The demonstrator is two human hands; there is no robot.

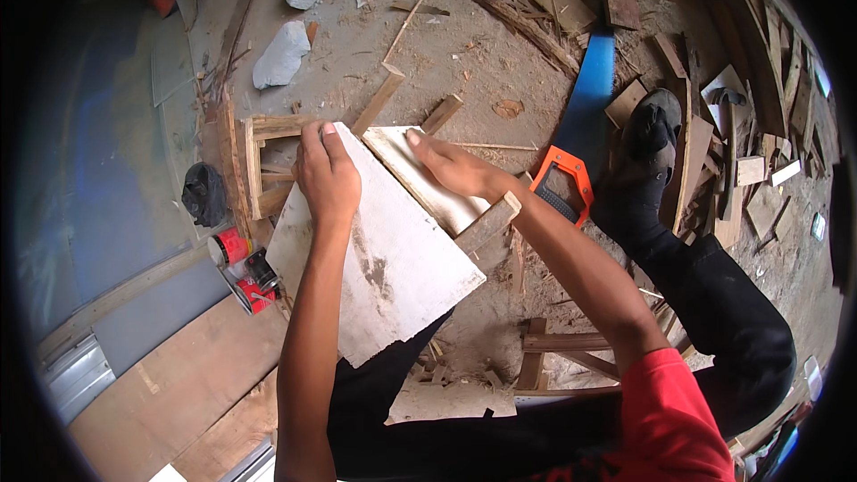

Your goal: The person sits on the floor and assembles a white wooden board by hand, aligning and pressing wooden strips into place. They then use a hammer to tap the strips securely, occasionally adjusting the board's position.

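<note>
A white-faced wooden board (370,254), smudged dark in its middle, lies tilted across in front of me above my lap. My left hand (328,170) is closed over its upper left edge, fingers curled round the rim. Behind that board is a second white panel (433,180), joined with short wooden legs (486,225) that stick out at its sides. My right hand (455,168) rests on this panel with the visible finger stretched out; its other fingers are partly hidden. A small wooden frame (278,128) stands just left of my left hand.
A handsaw with blue blade and orange handle (562,183) lies right of my right hand, near my foot (650,138). Wood offcuts (768,134) heap up at right. Red cans (237,245), a black plastic bag (204,195) and pale stone chunks (282,55) sit at left.
</note>
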